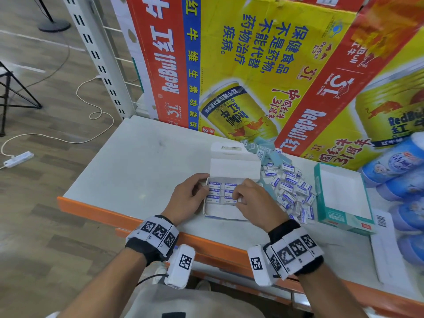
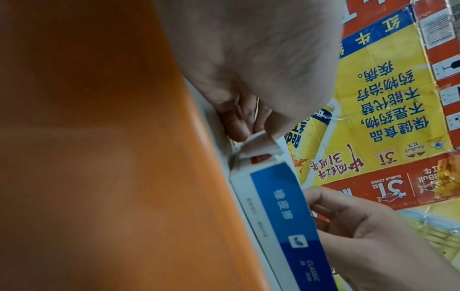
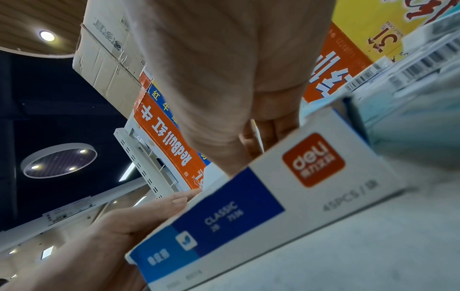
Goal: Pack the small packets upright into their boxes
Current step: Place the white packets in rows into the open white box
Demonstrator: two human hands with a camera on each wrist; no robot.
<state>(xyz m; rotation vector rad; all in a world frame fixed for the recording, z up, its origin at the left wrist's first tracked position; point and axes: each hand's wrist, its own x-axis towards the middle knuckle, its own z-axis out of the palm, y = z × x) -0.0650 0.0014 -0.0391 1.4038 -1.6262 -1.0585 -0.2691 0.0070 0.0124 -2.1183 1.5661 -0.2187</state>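
A shop: slotted white metal shelving uprights (image 1: pixel 101 58), an orange-edged white shelf (image 1: pixel 137 161), printed drink cartons (image 1: pixel 263 65) stacked along its back edge, and round recessed ceiling lights (image 3: pixel 58 160).

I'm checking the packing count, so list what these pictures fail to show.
- Head view: the right hand covers the right side of the white box, so its packets can't be counted.
- Left wrist view: the left hand hides the box's inside.
- Right wrist view: small print on the box front is blurred.
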